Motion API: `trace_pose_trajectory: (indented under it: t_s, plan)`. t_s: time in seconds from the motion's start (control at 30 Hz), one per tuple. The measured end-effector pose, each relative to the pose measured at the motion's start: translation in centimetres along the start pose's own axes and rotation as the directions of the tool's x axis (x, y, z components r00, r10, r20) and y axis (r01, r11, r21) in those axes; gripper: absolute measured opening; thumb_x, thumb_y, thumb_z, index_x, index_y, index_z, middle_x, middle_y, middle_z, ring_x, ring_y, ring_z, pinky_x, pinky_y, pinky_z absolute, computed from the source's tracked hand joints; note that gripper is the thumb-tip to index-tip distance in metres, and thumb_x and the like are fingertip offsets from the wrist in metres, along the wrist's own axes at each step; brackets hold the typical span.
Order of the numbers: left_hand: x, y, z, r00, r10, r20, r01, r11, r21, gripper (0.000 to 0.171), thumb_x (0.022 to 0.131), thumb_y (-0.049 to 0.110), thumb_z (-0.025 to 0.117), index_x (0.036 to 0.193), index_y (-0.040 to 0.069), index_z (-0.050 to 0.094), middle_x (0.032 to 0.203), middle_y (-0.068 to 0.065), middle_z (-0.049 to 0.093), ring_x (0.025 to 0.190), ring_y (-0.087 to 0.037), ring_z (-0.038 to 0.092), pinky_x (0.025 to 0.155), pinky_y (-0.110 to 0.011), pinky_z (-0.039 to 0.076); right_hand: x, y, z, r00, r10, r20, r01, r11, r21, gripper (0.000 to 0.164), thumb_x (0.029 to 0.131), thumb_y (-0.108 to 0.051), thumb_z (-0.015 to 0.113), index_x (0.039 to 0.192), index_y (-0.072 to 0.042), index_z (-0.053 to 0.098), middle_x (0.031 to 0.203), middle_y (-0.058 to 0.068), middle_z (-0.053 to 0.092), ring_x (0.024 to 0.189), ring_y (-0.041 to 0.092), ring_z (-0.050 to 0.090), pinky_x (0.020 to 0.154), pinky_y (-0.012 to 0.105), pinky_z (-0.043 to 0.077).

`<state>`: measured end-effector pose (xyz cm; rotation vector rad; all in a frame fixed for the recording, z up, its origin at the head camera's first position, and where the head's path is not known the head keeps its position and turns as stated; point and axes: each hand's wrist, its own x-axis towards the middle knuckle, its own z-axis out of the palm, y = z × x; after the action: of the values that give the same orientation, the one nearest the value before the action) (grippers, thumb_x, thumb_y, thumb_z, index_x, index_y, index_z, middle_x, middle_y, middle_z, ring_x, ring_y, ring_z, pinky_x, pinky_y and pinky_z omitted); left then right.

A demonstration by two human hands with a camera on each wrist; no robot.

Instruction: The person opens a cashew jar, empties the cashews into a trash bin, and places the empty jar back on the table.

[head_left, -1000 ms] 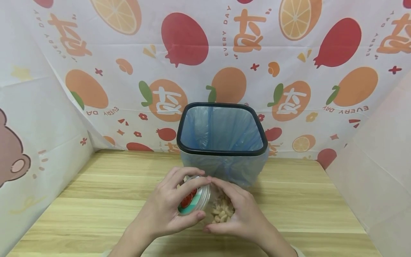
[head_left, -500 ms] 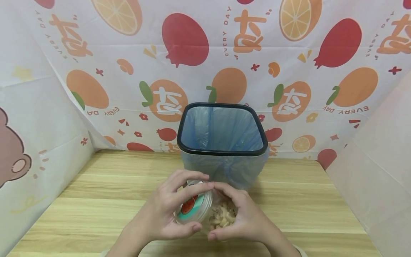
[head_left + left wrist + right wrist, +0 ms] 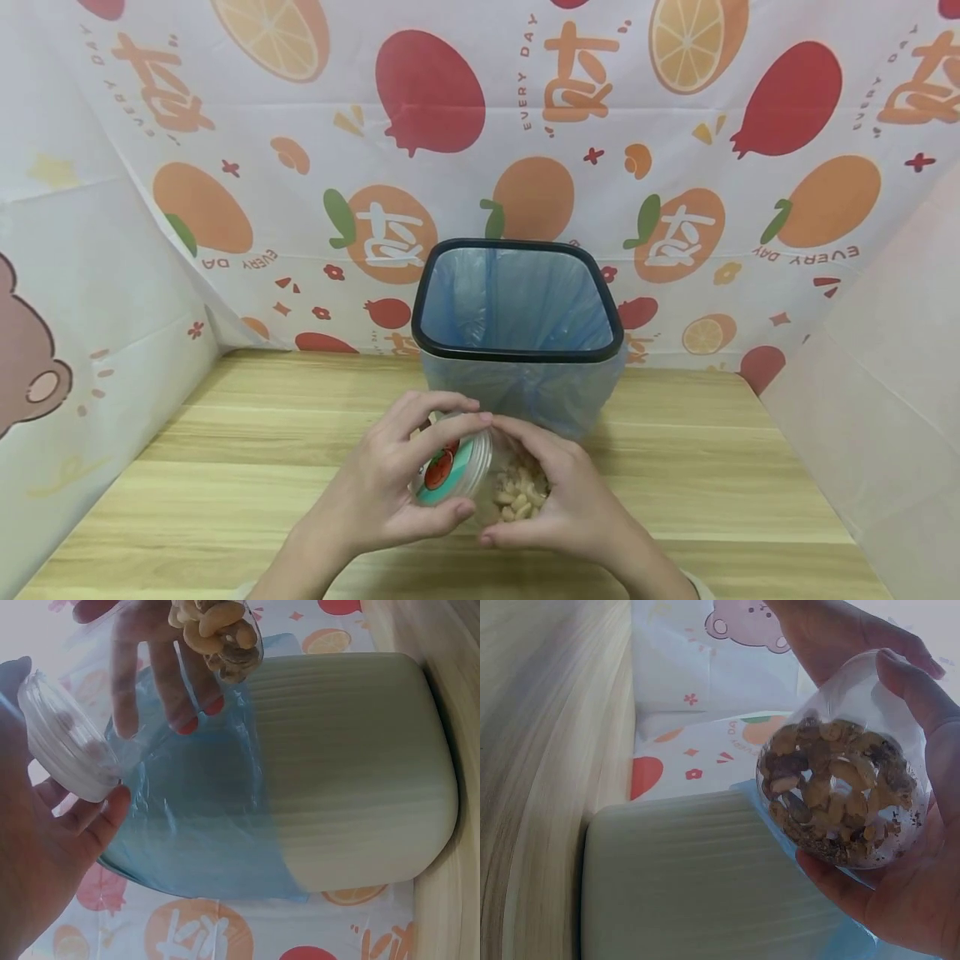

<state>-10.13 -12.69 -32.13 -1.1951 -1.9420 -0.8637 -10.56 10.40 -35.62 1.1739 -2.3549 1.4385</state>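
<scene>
A clear plastic jar (image 3: 847, 694) is held tilted in front of the bin, its lid end toward the left. Cashews and other brown nuts (image 3: 832, 784) lie gathered in its rounded bottom. My right hand (image 3: 566, 492) grips the jar's body, thumb on the near side and fingers on the far side. Around the clear lid (image 3: 67, 742) curl the thumb and fingers of my left hand (image 3: 386, 479). A teal-and-white label with a red fruit picture (image 3: 438, 471) shows on the lid's top. The fingertips of both hands come close together above the jar.
Right behind the hands stands a pale bin (image 3: 360, 772) with a black rim (image 3: 517, 357) and a blue plastic liner (image 3: 517, 300). It rests on a wood-grain table (image 3: 247, 467). Fruit-printed cloth (image 3: 292, 208) hangs behind, with pale cloth at both sides.
Both hands and the jar dip slightly toward me, then come back up to about where they were. The nuts shift in the jar. The bin stays put.
</scene>
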Motion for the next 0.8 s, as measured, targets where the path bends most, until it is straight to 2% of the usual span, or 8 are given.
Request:
trace_pose_trajectory:
  t_s: [0.17,0.33,0.47,0.57,0.7,0.8]
  plan:
    - [-0.09,0.02,0.04,1.0,-0.015,0.0,0.015,1.0,-0.001,0.054,0.094,0.054,0.059,0.13,0.015,0.064,0.121,-0.008,0.061,0.103,-0.018,0.055,0.073,-0.013,0.042,-0.03,0.0,0.09,1.0,0.015,-0.007,-0.015,1.0,-0.022,0.093,0.069,-0.045,0.09,0.148,-0.03,0.043,0.144,-0.011,0.054,0.128,0.013,0.056,0.103,0.032,0.05]
    - [-0.14,0.09,-0.16,0.999,-0.033,0.024,0.033,0.999,-0.001,0.057,0.094,0.057,0.058,0.133,0.016,0.062,0.124,-0.006,0.06,0.105,-0.017,0.055,0.075,-0.014,0.044,0.04,0.1,-0.02,1.0,0.017,0.012,-0.017,1.0,-0.007,0.093,0.068,-0.041,0.092,0.147,-0.027,0.045,0.143,-0.009,0.055,0.127,0.014,0.057,0.103,0.033,0.05]
    - [-0.17,0.22,-0.43,0.998,-0.001,0.055,0.002,1.0,-0.021,0.056,0.093,0.056,0.058,0.133,0.018,0.062,0.128,-0.005,0.06,0.112,-0.019,0.055,0.082,-0.027,0.051,0.1,0.33,-0.29,0.995,0.015,0.096,-0.027,0.993,0.118,0.09,0.069,-0.035,0.092,0.146,-0.025,0.046,0.137,-0.007,0.06,0.12,0.015,0.061,0.101,0.035,0.051]
    - [-0.08,0.32,-0.49,0.997,0.041,0.062,-0.038,0.998,-0.046,0.053,0.093,0.053,0.059,0.133,0.018,0.062,0.128,-0.006,0.06,0.114,-0.022,0.056,0.084,-0.035,0.052,0.12,0.53,-0.49,0.987,-0.014,0.158,-0.024,0.972,0.235,0.086,0.073,-0.033,0.09,0.146,-0.023,0.046,0.132,-0.003,0.063,0.114,0.018,0.064,0.097,0.036,0.054]
    - [-0.01,0.39,-0.5,0.997,0.055,0.057,-0.051,0.997,-0.057,0.052,0.093,0.051,0.061,0.132,0.017,0.062,0.128,-0.006,0.06,0.113,-0.022,0.055,0.084,-0.032,0.052,0.22,0.6,-0.48,0.982,-0.063,0.175,0.007,0.952,0.305,0.084,0.076,-0.031,0.089,0.147,-0.019,0.045,0.132,0.001,0.063,0.114,0.023,0.065,0.095,0.039,0.055]
    - [-0.04,0.38,-0.52,0.997,0.054,0.057,-0.051,0.997,-0.055,0.051,0.093,0.051,0.061,0.132,0.017,0.063,0.128,-0.006,0.06,0.113,-0.021,0.055,0.085,-0.031,0.052,0.27,0.53,-0.43,0.983,-0.063,0.175,0.007,0.954,0.301,0.084,0.076,-0.032,0.089,0.147,-0.019,0.045,0.133,0.001,0.063,0.115,0.023,0.064,0.096,0.039,0.054]
